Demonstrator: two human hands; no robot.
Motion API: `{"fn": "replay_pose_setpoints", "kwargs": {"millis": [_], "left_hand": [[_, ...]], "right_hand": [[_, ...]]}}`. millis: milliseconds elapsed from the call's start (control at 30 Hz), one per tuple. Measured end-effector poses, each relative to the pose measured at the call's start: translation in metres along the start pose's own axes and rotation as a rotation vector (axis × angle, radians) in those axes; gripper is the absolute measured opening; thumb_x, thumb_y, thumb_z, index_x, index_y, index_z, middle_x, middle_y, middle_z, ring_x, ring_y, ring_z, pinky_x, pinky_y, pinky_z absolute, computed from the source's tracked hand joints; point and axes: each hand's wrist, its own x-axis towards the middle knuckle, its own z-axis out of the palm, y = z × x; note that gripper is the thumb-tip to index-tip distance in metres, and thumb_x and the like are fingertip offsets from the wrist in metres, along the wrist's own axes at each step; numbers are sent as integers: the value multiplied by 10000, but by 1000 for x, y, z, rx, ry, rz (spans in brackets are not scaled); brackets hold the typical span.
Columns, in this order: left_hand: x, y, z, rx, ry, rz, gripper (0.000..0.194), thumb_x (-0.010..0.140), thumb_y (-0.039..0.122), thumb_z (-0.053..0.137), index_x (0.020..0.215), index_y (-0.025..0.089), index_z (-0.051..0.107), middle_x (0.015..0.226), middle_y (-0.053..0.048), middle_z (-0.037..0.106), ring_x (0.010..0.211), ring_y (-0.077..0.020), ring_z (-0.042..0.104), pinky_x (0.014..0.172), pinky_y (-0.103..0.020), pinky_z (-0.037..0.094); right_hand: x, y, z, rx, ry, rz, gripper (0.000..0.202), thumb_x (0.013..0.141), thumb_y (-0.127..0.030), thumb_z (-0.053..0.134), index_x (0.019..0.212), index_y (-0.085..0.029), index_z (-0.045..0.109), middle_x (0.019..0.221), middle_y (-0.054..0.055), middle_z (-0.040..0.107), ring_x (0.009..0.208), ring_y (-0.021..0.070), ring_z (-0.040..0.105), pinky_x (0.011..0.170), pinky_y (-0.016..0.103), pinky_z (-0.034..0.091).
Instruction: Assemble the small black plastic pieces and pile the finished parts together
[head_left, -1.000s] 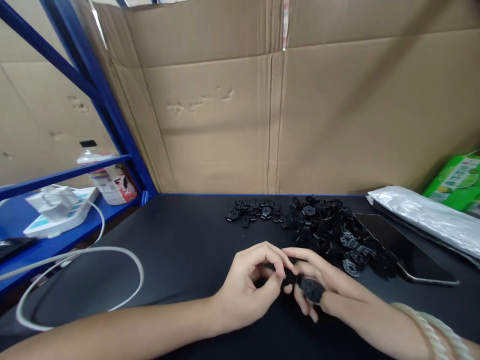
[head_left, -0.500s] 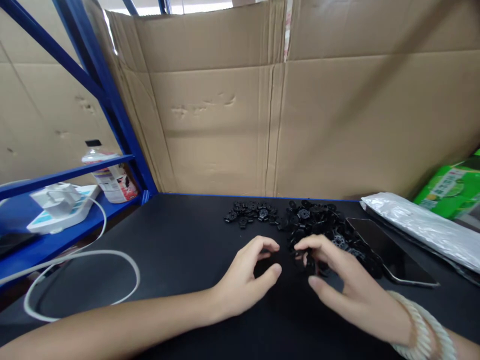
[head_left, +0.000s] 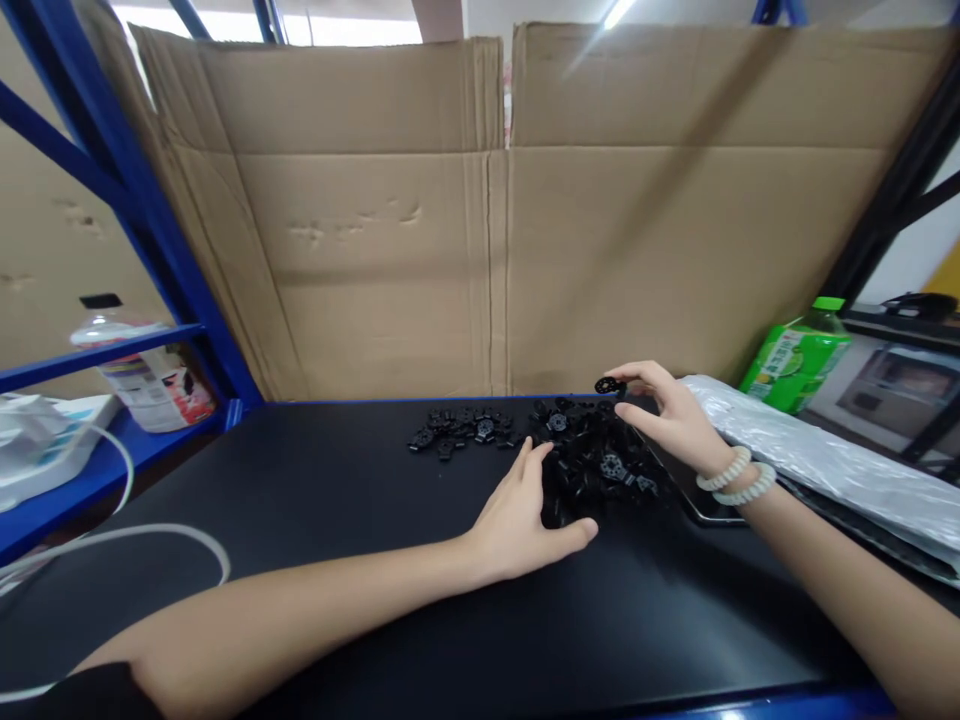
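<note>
Pinched between the thumb and fingers of my right hand (head_left: 664, 410) is a small round black plastic part (head_left: 609, 386) with holes in it, raised above the far side of a heap. My left hand (head_left: 529, 515) lies spread at the near left edge of that heap of black plastic parts (head_left: 577, 450), thumb stretched to the right. Nothing shows in its grasp. A smaller, flatter group of similar black parts (head_left: 457, 430) lies to the left of the heap. The heap's near side is partly hidden by my left hand.
A dark flat device (head_left: 694, 495) lies under my right forearm, beside a silvery plastic package (head_left: 780, 440). A green bottle (head_left: 799, 355) stands behind. At left, a blue shelf holds a bottle (head_left: 146, 375) and a white power strip (head_left: 67, 430); a white cable (head_left: 150, 530) loops onto the table.
My right hand has moved up and away from me, and a round black part now shows in its fingers. My left hand has opened wider beside the heap. The camera view has shifted right.
</note>
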Motion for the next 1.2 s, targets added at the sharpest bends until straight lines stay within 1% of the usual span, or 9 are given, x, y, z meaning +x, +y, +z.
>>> {"fn": "replay_pose_setpoints", "kwargs": {"millis": [333,433,533,633,767,867,967,1067,1200], "left_hand": [[9,16,18,-77,11,26,926,765,409,617,1457,21,140,1531,-226,186,1426,-318,164,1153,-482,229],[10,16,20,-118,22,43,929,751,391,645,1456,36,155,1537,-223,168,1430,-325,139,1157,-498,201],[10,11,19,-214,48,71,932,734,375,684,1456,88,170,1529,-207,213,1415,-328,198,1148,-509,210],[10,6,17,-356,86,83,882,754,376,685,1446,140,191,1504,-175,296,1391,-304,271,1137,-479,250],[12,3,15,-452,164,21,687,863,395,553,1422,177,219,1505,-139,312,1407,-270,249,1142,-443,242],[19,6,19,-477,214,-43,614,907,410,468,1416,185,211,1508,-133,306,1421,-264,210,1148,-446,222],[26,13,26,-494,244,-98,573,918,424,439,1404,207,225,1502,-121,319,1419,-269,216,1146,-467,219],[28,23,34,-493,262,-117,555,921,405,433,1398,205,232,1512,-114,300,1411,-263,237,1149,-463,219],[24,37,45,-481,277,-112,552,937,367,403,1419,213,180,1521,-102,281,1419,-250,219,1148,-455,235]], "right_hand": [[3,21,7,31,-23,52,327,714,-198,585,1036,-253,603,1079,61,604,1046,255,559,936,451,435],[3,27,11,102,-37,114,338,705,-203,586,1037,-261,619,1106,52,616,1063,251,573,951,447,444],[3,31,12,196,-43,185,347,698,-193,575,1026,-282,643,1134,20,640,1100,229,578,987,416,436],[5,35,10,272,27,273,313,711,-179,544,978,-283,672,1094,7,673,1103,213,582,1011,393,418],[6,50,6,370,156,402,204,829,-221,489,924,-239,669,1040,30,679,1065,199,597,951,384,465],[8,64,3,422,216,502,202,909,-300,513,1015,-166,622,1090,68,635,1010,199,604,879,409,498],[6,72,-2,458,238,595,279,915,-339,535,1117,-150,573,1134,80,601,968,195,606,830,405,514],[-5,67,-12,498,226,661,268,923,-357,508,1066,-148,596,1082,80,630,952,194,620,833,406,516],[-41,43,-26,531,259,665,241,888,-346,453,958,-215,643,1039,94,684,1054,229,624,916,435,493]]}}
